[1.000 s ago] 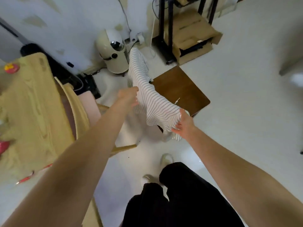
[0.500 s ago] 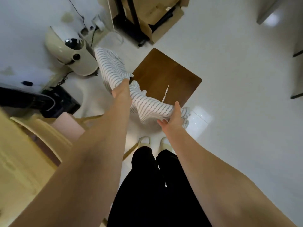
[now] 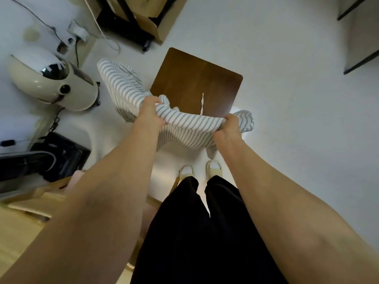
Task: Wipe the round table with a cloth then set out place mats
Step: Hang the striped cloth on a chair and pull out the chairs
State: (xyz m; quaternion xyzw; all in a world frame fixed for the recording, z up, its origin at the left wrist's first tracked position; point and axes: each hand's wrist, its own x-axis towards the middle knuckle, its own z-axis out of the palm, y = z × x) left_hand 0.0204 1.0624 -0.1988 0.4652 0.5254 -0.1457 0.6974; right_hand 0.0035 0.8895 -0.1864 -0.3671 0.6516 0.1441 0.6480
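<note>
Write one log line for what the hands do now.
left hand: grips striped cloth | right hand: grips it too | above brown stool

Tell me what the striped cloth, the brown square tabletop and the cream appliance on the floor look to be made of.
Striped cloth: soft woven fabric, white with thin dark stripes; it bunches and sags between the left hand and right hand.
Brown square tabletop: wood or wood veneer, matte, with faint grain.
Cream appliance: likely glossy moulded plastic, showing bright highlights and a dark reflective window.
</note>
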